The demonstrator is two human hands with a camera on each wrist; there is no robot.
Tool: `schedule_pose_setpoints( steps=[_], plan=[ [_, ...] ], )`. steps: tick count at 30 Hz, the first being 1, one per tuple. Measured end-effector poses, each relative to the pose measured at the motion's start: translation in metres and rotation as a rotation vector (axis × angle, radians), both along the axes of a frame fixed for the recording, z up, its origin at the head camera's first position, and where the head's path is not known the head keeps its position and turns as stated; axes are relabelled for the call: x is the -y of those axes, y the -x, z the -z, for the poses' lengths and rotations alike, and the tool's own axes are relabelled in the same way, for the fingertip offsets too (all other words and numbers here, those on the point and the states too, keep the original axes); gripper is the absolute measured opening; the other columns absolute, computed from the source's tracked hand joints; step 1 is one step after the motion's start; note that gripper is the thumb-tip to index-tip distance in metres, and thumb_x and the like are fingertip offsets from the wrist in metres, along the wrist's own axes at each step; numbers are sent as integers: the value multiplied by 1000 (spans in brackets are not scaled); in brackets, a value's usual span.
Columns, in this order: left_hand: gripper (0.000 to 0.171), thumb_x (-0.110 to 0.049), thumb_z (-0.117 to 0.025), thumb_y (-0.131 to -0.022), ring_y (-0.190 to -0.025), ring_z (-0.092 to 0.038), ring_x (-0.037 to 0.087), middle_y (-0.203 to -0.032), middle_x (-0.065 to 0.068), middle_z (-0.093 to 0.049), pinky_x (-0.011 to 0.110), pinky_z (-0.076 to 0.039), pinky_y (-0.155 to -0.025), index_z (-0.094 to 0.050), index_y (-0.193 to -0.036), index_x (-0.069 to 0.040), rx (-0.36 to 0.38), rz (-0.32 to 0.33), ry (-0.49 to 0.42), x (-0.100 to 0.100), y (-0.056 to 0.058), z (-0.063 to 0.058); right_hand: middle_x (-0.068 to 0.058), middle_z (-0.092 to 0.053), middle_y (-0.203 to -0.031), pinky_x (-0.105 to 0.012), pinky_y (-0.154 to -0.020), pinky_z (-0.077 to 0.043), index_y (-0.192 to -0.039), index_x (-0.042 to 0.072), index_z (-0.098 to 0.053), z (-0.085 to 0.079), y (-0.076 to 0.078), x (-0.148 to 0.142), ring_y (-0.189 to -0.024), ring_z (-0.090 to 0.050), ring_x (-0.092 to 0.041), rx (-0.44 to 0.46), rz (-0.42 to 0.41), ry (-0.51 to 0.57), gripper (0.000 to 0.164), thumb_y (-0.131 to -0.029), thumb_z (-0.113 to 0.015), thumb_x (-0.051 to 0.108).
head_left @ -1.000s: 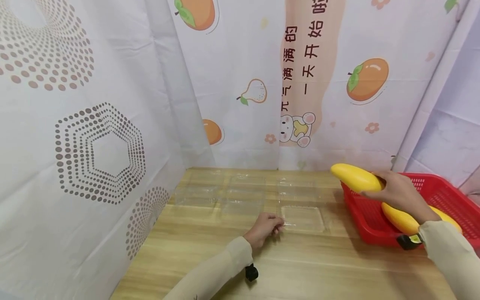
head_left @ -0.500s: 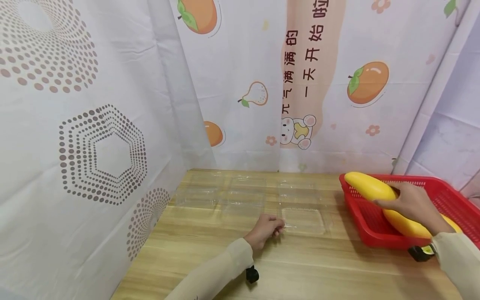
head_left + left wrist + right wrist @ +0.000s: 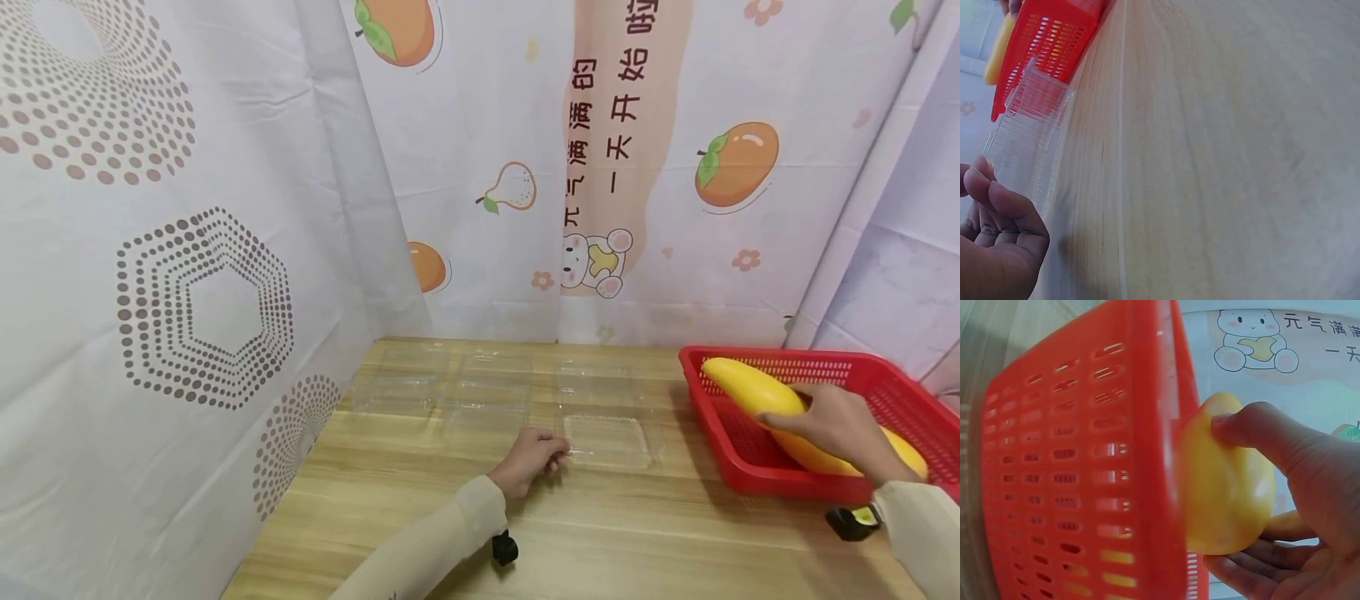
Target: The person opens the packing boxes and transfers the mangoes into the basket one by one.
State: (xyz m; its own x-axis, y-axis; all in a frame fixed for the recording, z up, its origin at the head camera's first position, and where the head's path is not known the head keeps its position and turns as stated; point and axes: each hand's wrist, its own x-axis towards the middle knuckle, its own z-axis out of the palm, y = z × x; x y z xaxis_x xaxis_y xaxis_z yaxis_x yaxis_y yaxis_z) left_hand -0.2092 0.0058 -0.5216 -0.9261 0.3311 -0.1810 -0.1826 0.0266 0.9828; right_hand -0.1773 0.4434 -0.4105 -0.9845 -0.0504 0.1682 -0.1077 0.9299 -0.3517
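Observation:
My right hand [image 3: 843,425] grips a long, smooth yellow mango [image 3: 750,387] by its near end, over the red basket [image 3: 723,454]. In the right wrist view the thumb lies on top of the mango [image 3: 1225,487], and the other fingers curl round its far side, close by the basket's rim. More yellow fruit [image 3: 907,454] lies in the basket, partly hidden by my hand. My left hand [image 3: 531,460] pinches the left edge of the nearest clear plastic box [image 3: 607,440]. That box [image 3: 1029,134] stands between the fingertips and the basket in the left wrist view.
Several more clear plastic boxes [image 3: 393,393] stand in two rows toward the back of the wooden table [image 3: 600,533]. White printed curtains [image 3: 480,275] close in the left side and the back. The basket takes up the table's right side.
My right hand has moved right and down with the mango, from above the basket's left rim to low over its inside. The left hand keeps its place at the clear box.

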Motion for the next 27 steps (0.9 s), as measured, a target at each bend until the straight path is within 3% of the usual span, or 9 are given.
schedule_pose_setpoints(
  steps=[5,11,20,27],
  plan=[
    [18,-10,-66,-98,-62,-53,7,-77,5,-66,19,-43,-56,-73,-99,6,-4,-8,5,0,0,1,0,-49,-66,-32,-57,-33,-106,-5,-69,6,-3,-1,-66,-47,-20,32,3,0,66,-84,-81,55],
    [18,-11,-66,-98,-62,-53,7,-76,4,-66,19,-43,-56,-74,-98,5,-11,-6,7,-1,1,3,-1,-50,-67,-34,-58,-34,-113,-12,-66,9,-5,-3,-68,-48,-23,50,20,-13,77,-83,-80,57],
    [18,-12,-67,-97,-61,-53,6,-75,4,-65,19,-43,-54,-74,-94,4,-4,-17,11,1,0,2,-1,-49,-64,-33,-58,-35,-107,-7,-69,18,-10,0,-65,-48,-20,94,21,4,67,-86,-78,56],
    [16,-12,-68,-97,-59,-52,6,-72,2,-64,19,-43,-54,-74,-89,1,-20,-25,13,-1,-2,1,-2,-50,-67,-36,-61,-36,-117,-19,-64,22,-9,0,-70,-50,-23,86,13,-32,82,-86,-78,55]
  ],
)
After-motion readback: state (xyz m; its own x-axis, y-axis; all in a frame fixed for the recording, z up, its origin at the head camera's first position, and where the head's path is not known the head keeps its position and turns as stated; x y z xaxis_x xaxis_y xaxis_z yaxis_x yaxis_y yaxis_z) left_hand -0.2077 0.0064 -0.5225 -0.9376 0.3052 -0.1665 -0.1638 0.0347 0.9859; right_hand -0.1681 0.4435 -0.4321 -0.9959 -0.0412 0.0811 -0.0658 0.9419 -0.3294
